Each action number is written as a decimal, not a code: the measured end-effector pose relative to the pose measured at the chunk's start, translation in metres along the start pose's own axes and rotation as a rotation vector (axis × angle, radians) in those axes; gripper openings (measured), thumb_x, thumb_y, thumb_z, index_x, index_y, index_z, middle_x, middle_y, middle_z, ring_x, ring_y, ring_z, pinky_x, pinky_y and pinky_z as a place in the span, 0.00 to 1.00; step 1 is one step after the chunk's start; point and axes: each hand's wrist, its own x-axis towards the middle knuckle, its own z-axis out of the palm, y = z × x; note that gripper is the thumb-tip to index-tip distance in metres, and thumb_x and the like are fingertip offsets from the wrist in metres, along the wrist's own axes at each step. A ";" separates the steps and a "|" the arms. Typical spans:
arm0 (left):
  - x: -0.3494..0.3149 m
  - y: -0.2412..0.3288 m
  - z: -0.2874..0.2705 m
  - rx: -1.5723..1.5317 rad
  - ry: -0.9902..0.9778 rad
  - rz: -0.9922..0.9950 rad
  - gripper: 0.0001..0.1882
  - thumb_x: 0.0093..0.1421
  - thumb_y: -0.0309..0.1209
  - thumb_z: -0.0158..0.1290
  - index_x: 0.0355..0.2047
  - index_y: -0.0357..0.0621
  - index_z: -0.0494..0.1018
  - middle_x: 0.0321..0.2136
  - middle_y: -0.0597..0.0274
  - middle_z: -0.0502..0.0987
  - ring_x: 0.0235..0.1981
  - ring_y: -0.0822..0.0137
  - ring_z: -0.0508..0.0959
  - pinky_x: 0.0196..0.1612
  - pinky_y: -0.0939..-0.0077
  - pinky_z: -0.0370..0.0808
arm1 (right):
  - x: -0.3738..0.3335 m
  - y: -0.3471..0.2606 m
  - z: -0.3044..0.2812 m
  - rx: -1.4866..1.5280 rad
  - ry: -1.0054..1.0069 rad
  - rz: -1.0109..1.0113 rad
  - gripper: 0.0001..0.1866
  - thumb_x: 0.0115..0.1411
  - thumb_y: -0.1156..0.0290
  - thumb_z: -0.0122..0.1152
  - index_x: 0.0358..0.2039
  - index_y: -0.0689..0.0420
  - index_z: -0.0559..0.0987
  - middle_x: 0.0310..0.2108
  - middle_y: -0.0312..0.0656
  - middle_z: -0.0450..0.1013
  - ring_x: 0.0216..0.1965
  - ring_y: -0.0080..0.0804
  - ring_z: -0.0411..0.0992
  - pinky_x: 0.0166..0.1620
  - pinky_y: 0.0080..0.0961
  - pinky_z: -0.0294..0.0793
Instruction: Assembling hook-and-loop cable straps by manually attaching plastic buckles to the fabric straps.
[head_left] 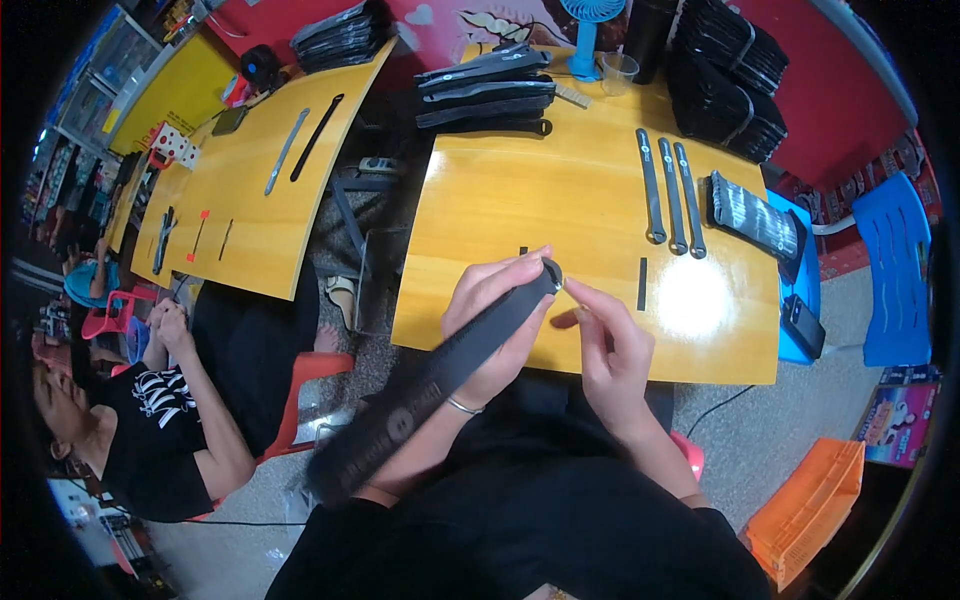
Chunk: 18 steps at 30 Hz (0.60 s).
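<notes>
A long black strap [440, 372] with pale printing runs slantwise in front of me, its loose end hanging toward my left forearm. My left hand [498, 365] is closed around the upper part, close to a small shiny ring [552, 276] at the tip. From the other side, my right hand [615, 352] meets this ring end with curled fingers, the index fingertip on it. Whatever lies between its thumb and finger is too small to make out. Both hands are above the near edge of the yellow table [500, 200]. Three similar straps [669, 195] lie side by side at right.
Bundled black straps [485, 95] are stacked at the back, with more packs [728, 85] at back right. A blue fan [590, 35] and a clear cup [618, 75] stand between. A plastic-wrapped bundle [755, 220] lies at right. A seated person [165, 430] is at left.
</notes>
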 end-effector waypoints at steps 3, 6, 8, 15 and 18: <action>0.002 0.005 -0.002 0.042 0.019 0.043 0.20 0.49 0.13 0.57 0.43 0.38 0.70 0.39 0.53 0.72 0.44 0.56 0.77 0.45 0.71 0.76 | 0.003 0.000 -0.005 -0.281 -0.001 -0.213 0.17 0.60 0.84 0.45 0.50 0.61 0.71 0.32 0.43 0.74 0.29 0.25 0.75 0.32 0.18 0.71; 0.002 0.004 -0.003 0.019 0.049 0.047 0.19 0.49 0.13 0.58 0.42 0.38 0.70 0.39 0.53 0.72 0.44 0.55 0.77 0.46 0.70 0.77 | 0.002 -0.001 -0.010 0.477 -0.190 0.446 0.17 0.60 0.84 0.46 0.49 0.59 0.73 0.32 0.44 0.74 0.31 0.26 0.76 0.33 0.20 0.72; 0.002 0.006 -0.005 0.033 0.023 0.059 0.19 0.49 0.13 0.57 0.42 0.38 0.70 0.39 0.52 0.72 0.44 0.54 0.77 0.46 0.70 0.76 | 0.002 -0.008 0.001 -0.130 -0.023 -0.081 0.16 0.59 0.84 0.47 0.48 0.59 0.74 0.29 0.42 0.74 0.30 0.27 0.76 0.31 0.20 0.71; -0.003 0.001 -0.010 -0.026 0.053 -0.018 0.17 0.51 0.12 0.55 0.41 0.37 0.70 0.38 0.52 0.72 0.44 0.55 0.77 0.46 0.71 0.76 | 0.003 0.003 0.000 -0.113 -0.052 -0.026 0.17 0.58 0.84 0.48 0.47 0.58 0.75 0.27 0.43 0.75 0.28 0.27 0.76 0.29 0.20 0.71; -0.005 0.000 -0.008 -0.183 0.116 -0.112 0.19 0.51 0.12 0.55 0.43 0.37 0.69 0.38 0.52 0.72 0.43 0.53 0.77 0.46 0.69 0.76 | 0.004 0.002 -0.006 0.751 -0.269 0.481 0.17 0.57 0.85 0.49 0.46 0.57 0.76 0.28 0.44 0.75 0.31 0.27 0.77 0.31 0.20 0.72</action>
